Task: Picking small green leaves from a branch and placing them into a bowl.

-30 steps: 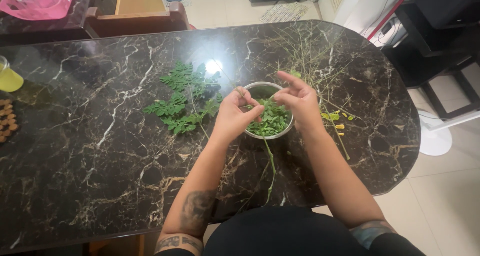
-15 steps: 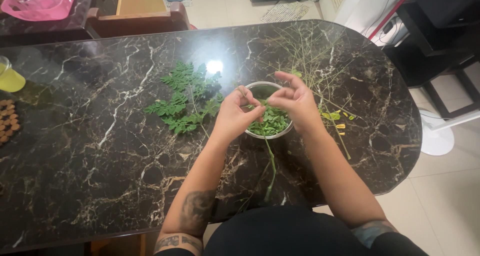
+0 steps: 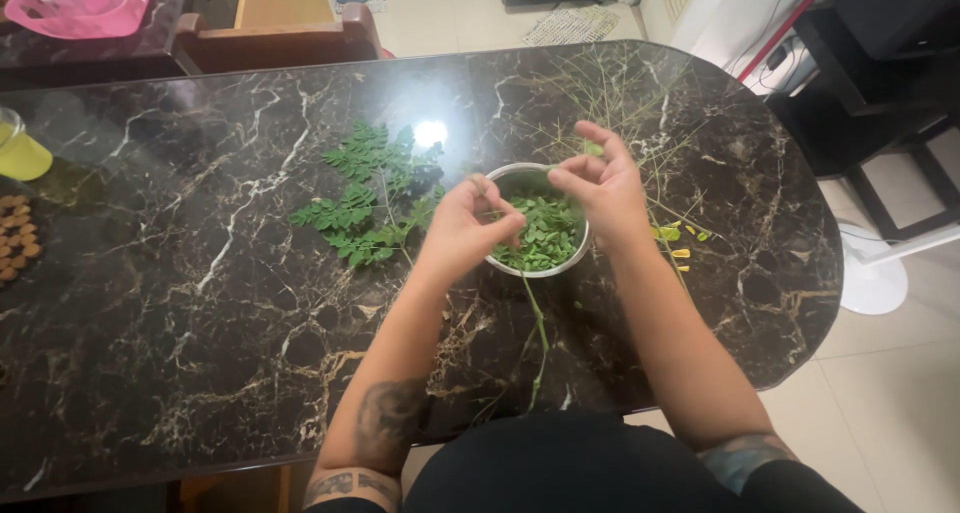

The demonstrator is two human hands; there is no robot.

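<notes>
Left hand covering the near-left rim of the bowl, pink basket and yellow cup cut by picture edges, fingertip hold unclear

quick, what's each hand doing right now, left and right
Left hand: fingers pinched over the bowl; what they grip cannot be told.
Right hand: pinched on a thin green stem.

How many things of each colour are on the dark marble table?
Green: 2, the pile of leafy green sprigs and the long green stem
Silver: 1, the round metal bowl of picked leaves
Yellow: 1, the yellow cup
Brown: 1, the cluster of small brown round pieces
Total: 5
</notes>
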